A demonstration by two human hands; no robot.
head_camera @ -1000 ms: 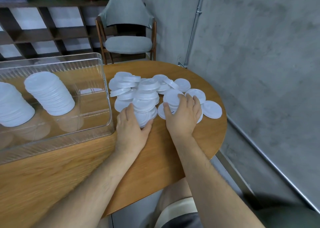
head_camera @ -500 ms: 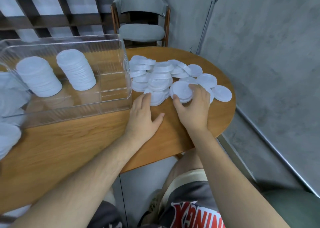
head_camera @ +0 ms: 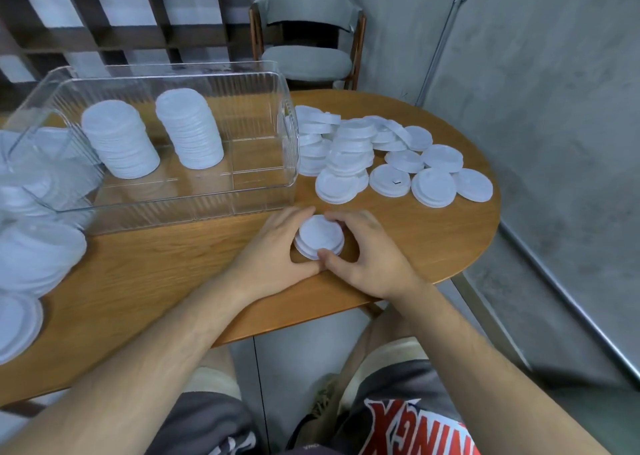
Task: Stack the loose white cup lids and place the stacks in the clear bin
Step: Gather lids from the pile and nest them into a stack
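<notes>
Head view of a lid-stacking task. A short stack of white lids (head_camera: 320, 237) rests on the wooden surface (head_camera: 156, 281), near its front edge and just in front of the clear bin (head_camera: 242, 200). The left hand (head_camera: 273, 250) cups the stack's left side, its fingers curled round the rim. The right hand (head_camera: 369, 257) closes on the right side, with the thumb at the near rim and the fingers bent over the far rim. Each grip is thus curled about the stack, and the two thumbs lie close together just in front of it; whether they touch cannot be told. Inside the bin two tall stacks of lids stand upright and apart: the left stack (head_camera: 119, 143) and the right stack (head_camera: 188, 132), both in the bin's left and middle part. The loose lids (head_camera: 349, 150) lie heaped to the right of the bin, the nearest of them just beside its right wall. Along the heap's near and right edges they thin out into low piles and flat single lids, one of which, the marked lid (head_camera: 393, 182), carries a small dark mark. Further lids (head_camera: 34, 257) lie at the far left of the surface, blurred. A grey cushioned chair (head_camera: 306, 61) stands behind the surface, against a concrete wall (head_camera: 554, 108).
</notes>
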